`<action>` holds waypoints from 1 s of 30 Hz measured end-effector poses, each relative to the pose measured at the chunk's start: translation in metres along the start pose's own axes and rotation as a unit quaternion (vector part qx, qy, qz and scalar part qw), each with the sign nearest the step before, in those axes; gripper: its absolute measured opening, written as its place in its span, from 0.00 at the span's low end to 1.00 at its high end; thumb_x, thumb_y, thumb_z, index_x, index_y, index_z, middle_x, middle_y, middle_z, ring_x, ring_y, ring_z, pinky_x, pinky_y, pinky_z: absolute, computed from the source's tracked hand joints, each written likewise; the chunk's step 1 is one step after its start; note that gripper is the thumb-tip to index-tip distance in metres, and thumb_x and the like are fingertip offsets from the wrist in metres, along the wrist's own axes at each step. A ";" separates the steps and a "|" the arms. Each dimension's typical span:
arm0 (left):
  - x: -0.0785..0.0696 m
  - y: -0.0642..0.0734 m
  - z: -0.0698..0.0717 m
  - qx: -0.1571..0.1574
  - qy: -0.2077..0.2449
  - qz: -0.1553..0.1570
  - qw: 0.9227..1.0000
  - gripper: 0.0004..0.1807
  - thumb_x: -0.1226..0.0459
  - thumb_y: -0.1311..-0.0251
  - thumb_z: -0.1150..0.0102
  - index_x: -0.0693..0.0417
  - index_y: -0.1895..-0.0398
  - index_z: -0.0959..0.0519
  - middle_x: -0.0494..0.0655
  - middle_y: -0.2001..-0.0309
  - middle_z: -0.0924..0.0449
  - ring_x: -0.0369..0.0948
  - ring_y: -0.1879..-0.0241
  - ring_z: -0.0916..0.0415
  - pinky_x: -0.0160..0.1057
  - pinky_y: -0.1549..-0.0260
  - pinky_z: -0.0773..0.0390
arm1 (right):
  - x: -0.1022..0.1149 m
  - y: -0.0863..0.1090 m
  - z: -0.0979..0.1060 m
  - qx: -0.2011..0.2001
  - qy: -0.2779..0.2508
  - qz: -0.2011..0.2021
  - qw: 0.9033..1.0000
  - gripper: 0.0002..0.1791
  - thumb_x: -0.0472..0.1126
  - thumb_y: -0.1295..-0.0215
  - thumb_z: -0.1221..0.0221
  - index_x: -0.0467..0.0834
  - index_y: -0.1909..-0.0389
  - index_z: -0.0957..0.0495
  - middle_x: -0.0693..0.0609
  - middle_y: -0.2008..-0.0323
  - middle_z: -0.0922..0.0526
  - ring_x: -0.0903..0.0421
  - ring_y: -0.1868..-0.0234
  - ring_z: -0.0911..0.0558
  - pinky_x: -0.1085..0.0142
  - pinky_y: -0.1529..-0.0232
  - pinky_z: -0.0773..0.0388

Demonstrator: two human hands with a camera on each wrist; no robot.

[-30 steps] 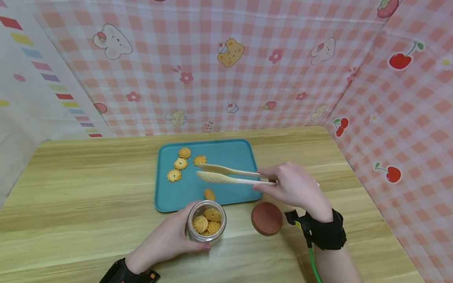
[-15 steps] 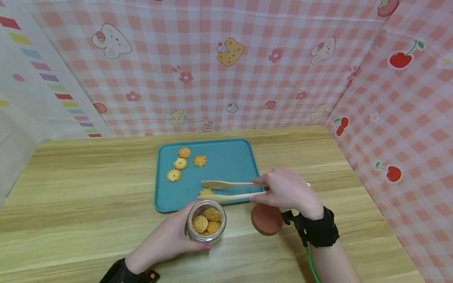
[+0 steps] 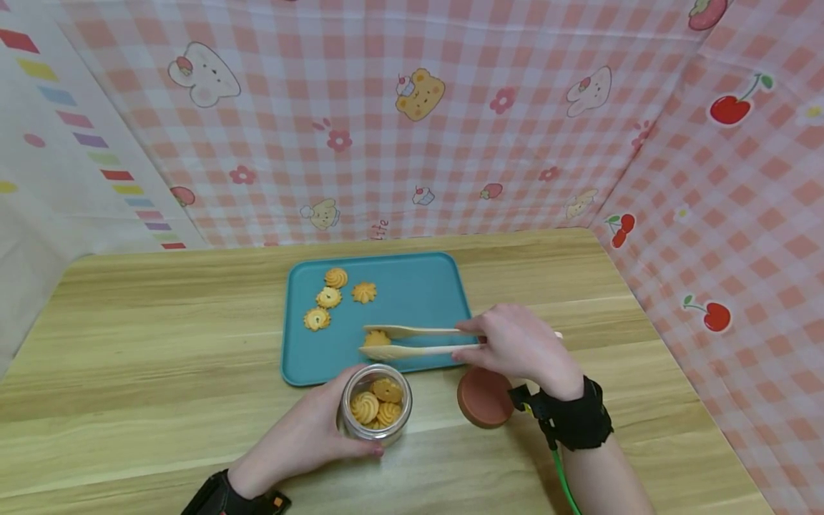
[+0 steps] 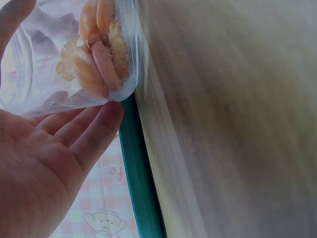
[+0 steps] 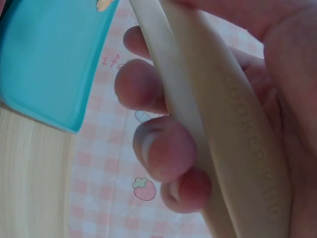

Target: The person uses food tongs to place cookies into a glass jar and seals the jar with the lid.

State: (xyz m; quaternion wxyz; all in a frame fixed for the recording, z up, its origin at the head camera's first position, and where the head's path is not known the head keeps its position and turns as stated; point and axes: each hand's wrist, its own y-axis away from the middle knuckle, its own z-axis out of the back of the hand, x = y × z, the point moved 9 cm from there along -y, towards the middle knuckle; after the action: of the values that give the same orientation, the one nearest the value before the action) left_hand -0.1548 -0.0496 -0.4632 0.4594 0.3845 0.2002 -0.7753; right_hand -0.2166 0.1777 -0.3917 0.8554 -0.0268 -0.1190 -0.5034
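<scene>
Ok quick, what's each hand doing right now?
Left hand: holding the clear jar.
Right hand: closed around the tongs, with a cookie between their tips.

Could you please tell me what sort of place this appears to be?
Perhaps a staged tabletop booth: pink checked cloth with cartoon animals hangs behind a wooden table, and black wrist straps, one with a green cable, suggest a recording setup.

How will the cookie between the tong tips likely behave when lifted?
Probably fragile: the cookie looks baked, so squeezing could crumble it. Likely light, being far smaller than the jar. It may twist, since the tongs flank it on only two sides.
</scene>
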 end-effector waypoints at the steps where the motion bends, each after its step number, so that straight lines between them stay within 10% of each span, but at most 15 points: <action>1: 0.000 0.000 0.000 0.001 0.001 0.000 1.000 0.52 0.49 0.60 0.13 0.34 0.29 0.31 0.31 0.38 0.18 0.36 0.38 0.20 0.47 0.35 0.20 | 0.000 0.000 0.000 0.000 -0.001 -0.002 1.000 0.23 0.58 0.36 0.29 0.50 0.46 0.11 0.61 0.80 0.17 0.67 0.82 0.32 0.73 0.80 0.40; 21: 0.002 0.000 0.000 0.001 -0.002 0.005 1.000 0.53 0.50 0.60 0.13 0.38 0.27 0.31 0.33 0.36 0.18 0.38 0.36 0.20 0.50 0.33 0.20 | -0.002 0.007 0.016 -0.054 -0.004 0.024 0.998 0.18 0.53 0.37 0.27 0.49 0.50 0.09 0.56 0.69 0.08 0.71 0.80 0.29 0.74 0.78 0.37; 30: 0.003 0.001 0.001 -0.002 0.000 0.005 1.000 0.53 0.48 0.59 0.13 0.40 0.27 0.31 0.37 0.36 0.18 0.40 0.36 0.20 0.51 0.34 0.20 | -0.006 0.032 0.049 -0.104 -0.045 0.018 0.993 0.20 0.52 0.39 0.25 0.50 0.48 0.10 0.64 0.80 0.17 0.73 0.84 0.35 0.74 0.82 0.40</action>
State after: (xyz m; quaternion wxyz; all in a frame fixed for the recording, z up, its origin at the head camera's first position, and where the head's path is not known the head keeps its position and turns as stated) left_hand -0.1556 -0.0523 -0.4646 0.4641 0.3843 0.1998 -0.7727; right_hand -0.2002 0.2067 -0.3433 0.8509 -0.1400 -0.1039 -0.4955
